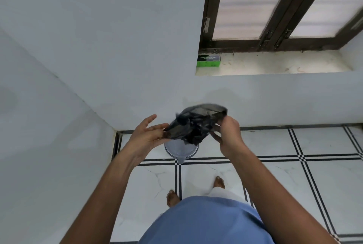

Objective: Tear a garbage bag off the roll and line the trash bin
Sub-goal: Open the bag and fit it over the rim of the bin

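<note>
Here, a crumpled black thin-plastic garbage bag (pixel 193 125) is held in the air between both hands, directly above a round grey plastic trash bin (pixel 181 150) that stands on the white marble-pattern tiled floor (pixel 275 180) near the corner of the white walls (pixel 98 47). The left hand (pixel 146 135) is palm-up at the bag's left edge; thumb and fingertips meet on the plastic there, while the upper fingers are spread apart and straight. The right hand (pixel 228 133) has its fingers curled and clamped on the bag's right side, where a taut band of film arcs upward. The bag hides most of the bin; only the near rim shows. A green and black cardboard box (pixel 208 61) lies at the left end of the pale stone window ledge (pixel 284 65), well apart from the hands
</note>
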Demonstrator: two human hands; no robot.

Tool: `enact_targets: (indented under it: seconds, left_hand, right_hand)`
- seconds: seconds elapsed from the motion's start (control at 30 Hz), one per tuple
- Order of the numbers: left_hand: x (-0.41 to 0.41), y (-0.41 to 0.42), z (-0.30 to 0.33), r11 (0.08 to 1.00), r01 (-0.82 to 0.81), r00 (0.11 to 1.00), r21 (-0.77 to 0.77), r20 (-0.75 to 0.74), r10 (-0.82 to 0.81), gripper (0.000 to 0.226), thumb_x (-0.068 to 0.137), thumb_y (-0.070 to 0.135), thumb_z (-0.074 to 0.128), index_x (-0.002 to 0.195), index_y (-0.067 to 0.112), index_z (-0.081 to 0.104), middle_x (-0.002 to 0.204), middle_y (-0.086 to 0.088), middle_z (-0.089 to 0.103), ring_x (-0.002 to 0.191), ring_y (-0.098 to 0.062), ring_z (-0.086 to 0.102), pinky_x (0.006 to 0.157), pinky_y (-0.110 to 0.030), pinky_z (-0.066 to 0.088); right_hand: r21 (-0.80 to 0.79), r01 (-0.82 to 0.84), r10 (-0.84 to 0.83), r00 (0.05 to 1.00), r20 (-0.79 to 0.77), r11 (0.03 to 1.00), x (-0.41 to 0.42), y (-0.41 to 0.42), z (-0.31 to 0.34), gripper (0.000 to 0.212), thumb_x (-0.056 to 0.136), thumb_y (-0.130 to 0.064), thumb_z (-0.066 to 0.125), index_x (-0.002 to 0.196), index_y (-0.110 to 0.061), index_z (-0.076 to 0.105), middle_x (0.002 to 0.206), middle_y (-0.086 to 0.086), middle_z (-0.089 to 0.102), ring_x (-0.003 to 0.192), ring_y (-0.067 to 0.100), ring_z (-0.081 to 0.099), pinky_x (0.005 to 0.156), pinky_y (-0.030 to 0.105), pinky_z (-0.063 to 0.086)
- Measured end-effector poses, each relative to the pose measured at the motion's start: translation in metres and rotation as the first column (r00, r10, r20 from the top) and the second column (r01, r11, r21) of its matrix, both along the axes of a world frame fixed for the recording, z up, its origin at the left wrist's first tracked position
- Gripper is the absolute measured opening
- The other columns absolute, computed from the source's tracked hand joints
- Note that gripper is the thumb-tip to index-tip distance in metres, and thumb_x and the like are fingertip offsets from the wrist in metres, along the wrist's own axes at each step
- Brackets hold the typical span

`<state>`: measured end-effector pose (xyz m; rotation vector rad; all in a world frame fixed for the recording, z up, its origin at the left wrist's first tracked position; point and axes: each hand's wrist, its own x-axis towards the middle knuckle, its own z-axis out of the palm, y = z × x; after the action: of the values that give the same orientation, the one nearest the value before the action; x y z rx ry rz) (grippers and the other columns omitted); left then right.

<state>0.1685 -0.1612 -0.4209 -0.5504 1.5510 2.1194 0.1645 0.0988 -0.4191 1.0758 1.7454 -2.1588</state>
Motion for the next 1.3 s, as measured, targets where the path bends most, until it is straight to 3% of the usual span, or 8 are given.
enact_targets:
  seconds: [0.2,0.4,0.63,0.8,0.93,1.1,1.17,1.3]
  left_hand:
    - [0.003,0.013,-0.010,0.996,-0.082,0.992,-0.019,0.095,0.084,0.033,0.107,0.004,0.048,0.128,-0.005,0.072,0.128,-0.026,0.075,0.106,-0.030,0.073,0.087,-0.038,0.063]
    - [0.000,0.038,0.010,0.985,0.144,0.990,-0.091,0.017,-0.143,0.028,0.096,0.032,0.081,0.116,0.012,0.079,0.110,-0.008,0.080,0.097,-0.019,0.076,0.091,-0.036,0.060]
    - [-0.014,0.039,-0.009,0.307,0.365,0.859,-0.879,0.191,-0.475,0.029,0.088,0.009,0.077,0.117,0.008,0.074,0.107,-0.006,0.075,0.098,-0.026,0.074,0.069,-0.026,0.051]
    - [-0.018,0.060,0.002,0.949,-0.002,0.992,-0.317,0.121,0.042,0.022,0.106,0.015,0.064,0.108,-0.003,0.075,0.104,-0.022,0.082,0.092,-0.030,0.083,0.076,-0.034,0.070]
    - [-0.015,0.093,0.015,0.959,-0.173,0.984,0.224,0.088,0.157,0.024,0.107,0.009,0.049,0.107,0.008,0.073,0.103,-0.015,0.079,0.098,-0.028,0.079,0.095,-0.046,0.066]
    - [-0.011,0.140,0.015,0.993,-0.043,0.999,-0.109,0.006,0.044,0.025,0.103,0.011,0.052,0.107,0.005,0.076,0.104,-0.018,0.074,0.102,-0.032,0.069,0.087,-0.040,0.058]
    - [-0.011,0.157,0.020,0.967,0.030,0.999,-0.252,-0.024,-0.037,0.022,0.101,0.013,0.059,0.110,0.004,0.078,0.107,-0.015,0.079,0.103,-0.031,0.072,0.089,-0.040,0.058]
    - [-0.012,0.172,0.031,0.957,0.105,0.983,-0.272,-0.120,-0.142,0.037,0.081,0.028,0.090,0.112,0.019,0.072,0.105,-0.006,0.080,0.097,-0.028,0.076,0.083,-0.036,0.063]
  right_hand:
    - [-0.446,0.197,-0.183,0.980,0.076,0.873,-0.007,0.026,-0.002,0.032,0.089,-0.007,0.034,0.077,-0.011,0.063,0.094,0.018,0.071,0.091,0.038,0.072,0.088,0.046,0.061]
    - [-0.174,-0.026,0.047,0.992,0.118,0.984,-0.016,0.037,0.007,0.041,0.094,0.002,0.036,0.080,-0.007,0.072,0.083,0.012,0.071,0.073,0.030,0.069,0.078,0.043,0.059]
    - [-0.141,0.309,-0.297,0.949,0.101,0.940,-0.030,0.106,-0.003,0.041,0.097,-0.001,0.035,0.105,-0.006,0.075,0.095,0.019,0.077,0.079,0.034,0.074,0.083,0.050,0.065]
    - [-0.070,0.008,0.003,0.988,0.153,0.998,-0.024,0.144,-0.023,0.042,0.097,-0.006,0.042,0.102,-0.017,0.083,0.104,0.009,0.083,0.100,0.029,0.074,0.099,0.048,0.061]
    - [0.316,-0.639,0.585,0.769,0.256,0.701,-0.010,0.165,-0.030,0.061,0.093,0.014,0.043,0.115,-0.022,0.087,0.126,0.001,0.080,0.128,0.018,0.065,0.101,0.031,0.046]
    - [0.363,-0.456,0.534,0.832,-0.151,0.813,-0.006,0.152,-0.008,0.046,0.108,-0.021,0.068,0.151,-0.034,0.061,0.156,-0.008,0.062,0.147,0.014,0.057,0.117,0.037,0.048]
    - [0.353,-0.611,0.687,0.711,-0.148,0.709,-0.004,0.126,0.009,0.085,0.088,-0.057,0.090,0.161,-0.045,0.048,0.159,-0.015,0.056,0.141,0.006,0.055,0.113,0.035,0.051]
    - [0.619,-0.621,0.795,0.606,-0.011,0.482,-0.026,0.122,0.009,0.030,0.087,-0.008,0.074,0.108,-0.028,0.081,0.100,-0.006,0.080,0.101,0.023,0.076,0.078,0.031,0.058]
